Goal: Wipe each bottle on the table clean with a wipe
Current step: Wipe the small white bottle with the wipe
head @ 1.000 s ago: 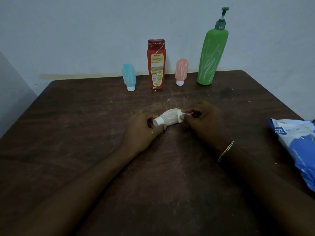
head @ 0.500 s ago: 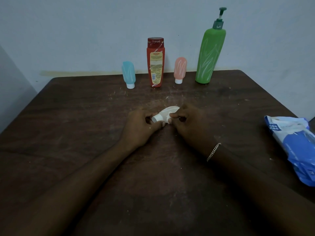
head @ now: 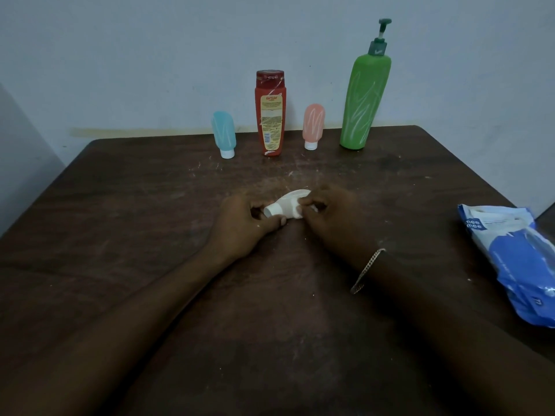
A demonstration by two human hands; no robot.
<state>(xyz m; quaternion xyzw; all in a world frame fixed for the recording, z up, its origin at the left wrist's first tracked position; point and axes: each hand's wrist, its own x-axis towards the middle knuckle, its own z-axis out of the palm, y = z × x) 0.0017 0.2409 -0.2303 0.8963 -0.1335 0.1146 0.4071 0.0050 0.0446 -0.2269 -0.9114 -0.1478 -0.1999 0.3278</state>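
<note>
White and small, the bottle (head: 287,201) lies on its side at the middle of the dark wooden table (head: 120,205), the left hand (head: 243,223) gripping its cap end while the right hand (head: 327,214) pinches a wipe (head: 296,214) against its body.

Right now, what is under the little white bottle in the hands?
Under the white bottle is the dark table. The left hand pinches its cap end; the right hand covers the other end, so what lies beneath there is hidden.
</note>
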